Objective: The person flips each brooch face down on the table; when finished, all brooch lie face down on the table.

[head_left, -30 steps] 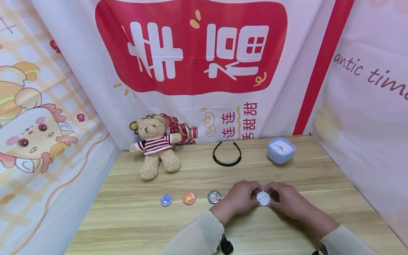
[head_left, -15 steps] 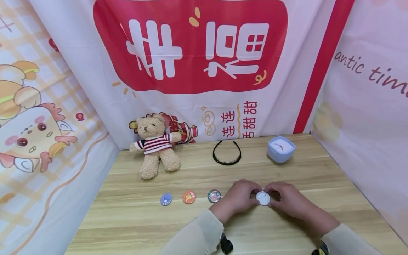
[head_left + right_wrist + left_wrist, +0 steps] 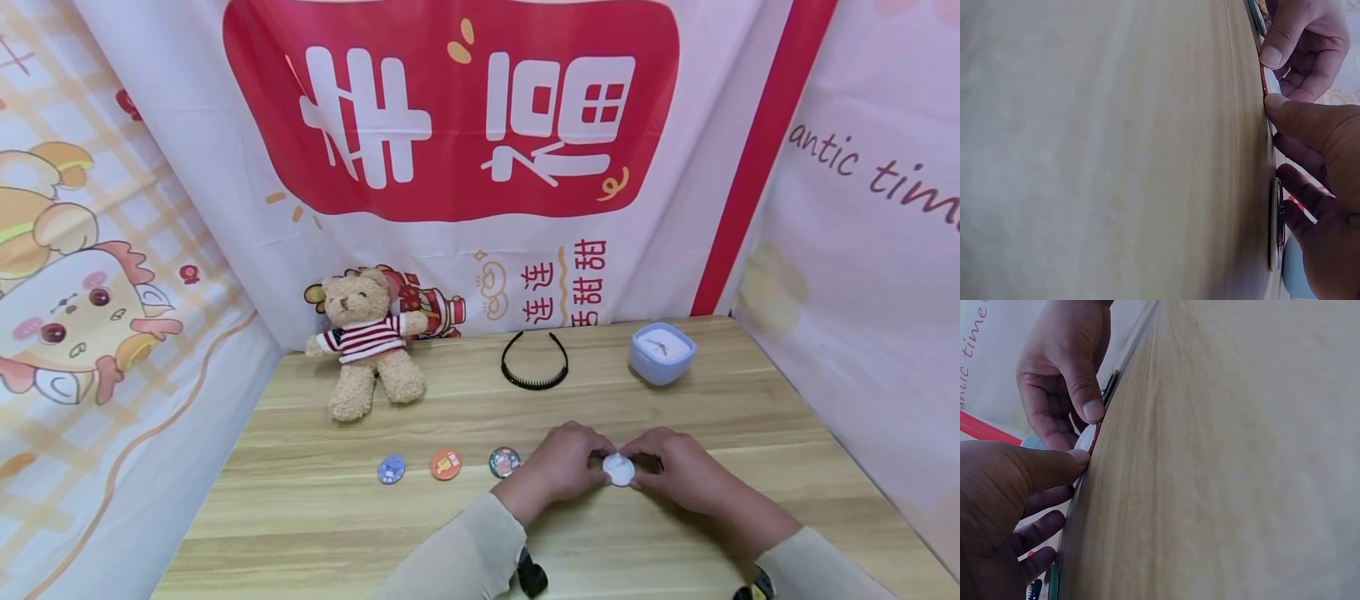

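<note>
A round pin badge (image 3: pixel 618 470) lies between both hands, its pale back facing up and a red rim showing from the side in the wrist views. My left hand (image 3: pixel 570 461) pinches its left edge; thumb and fingertips are at the rim, low over the table. From the other side my right hand (image 3: pixel 678 471) pinches the right edge between thumb and forefinger. In the right wrist view, another badge (image 3: pixel 1277 225) with a pin on its back sits beneath the right hand's curled fingers; in the head view that hand mostly hides it.
Left of the hands, a green badge (image 3: pixel 504 462), an orange badge (image 3: pixel 446 464) and a blue badge (image 3: pixel 391 469) form a row on the wooden table (image 3: pixel 315 533). Farther back are a teddy bear (image 3: pixel 367 346), a black headband (image 3: pixel 534 383) and a blue clock (image 3: pixel 662 354).
Both hands keep pinching the badge in nearly the same place. Its pale back tilts very slightly and the pin on it shows less distinctly now.
</note>
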Demonstrator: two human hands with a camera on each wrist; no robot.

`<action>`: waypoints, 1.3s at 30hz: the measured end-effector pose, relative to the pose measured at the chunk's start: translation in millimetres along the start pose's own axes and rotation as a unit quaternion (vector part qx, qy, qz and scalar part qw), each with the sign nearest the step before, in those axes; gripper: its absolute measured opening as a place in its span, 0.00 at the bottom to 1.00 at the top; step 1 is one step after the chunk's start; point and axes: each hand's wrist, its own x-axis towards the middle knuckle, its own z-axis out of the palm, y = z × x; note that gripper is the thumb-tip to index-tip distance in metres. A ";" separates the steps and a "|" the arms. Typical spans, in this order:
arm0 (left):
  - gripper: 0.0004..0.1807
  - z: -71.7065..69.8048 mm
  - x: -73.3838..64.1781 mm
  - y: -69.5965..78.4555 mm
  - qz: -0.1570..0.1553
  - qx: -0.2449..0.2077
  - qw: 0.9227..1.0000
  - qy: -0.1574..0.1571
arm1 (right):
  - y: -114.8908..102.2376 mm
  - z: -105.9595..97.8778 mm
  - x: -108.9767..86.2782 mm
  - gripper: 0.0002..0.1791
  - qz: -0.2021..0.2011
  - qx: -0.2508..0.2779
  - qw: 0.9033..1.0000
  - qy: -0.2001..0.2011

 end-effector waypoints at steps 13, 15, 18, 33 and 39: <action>0.18 0.9 -1.8 0.6 -0.001 0.013 1.000 0.000 | 0.2 -1.4 1.5 0.16 -0.005 -0.020 0.999 -0.031; 0.18 1.1 -1.9 0.5 -0.001 0.013 1.000 0.000 | 0.3 -0.9 1.1 0.16 -0.005 -0.020 0.999 -0.029; 0.18 1.7 -1.8 -0.4 0.000 0.010 1.000 -0.003 | 0.0 -0.4 0.5 0.16 -0.007 -0.022 0.999 -0.025; 0.31 -28.6 -26.5 -22.9 -0.028 -0.010 0.999 -0.015 | -6.6 -4.8 2.9 0.16 0.020 -0.024 0.999 -0.035; 0.32 -39.5 -42.5 -34.1 -0.052 0.001 0.999 -0.016 | -5.4 -3.0 1.7 0.16 0.005 -0.031 0.999 -0.023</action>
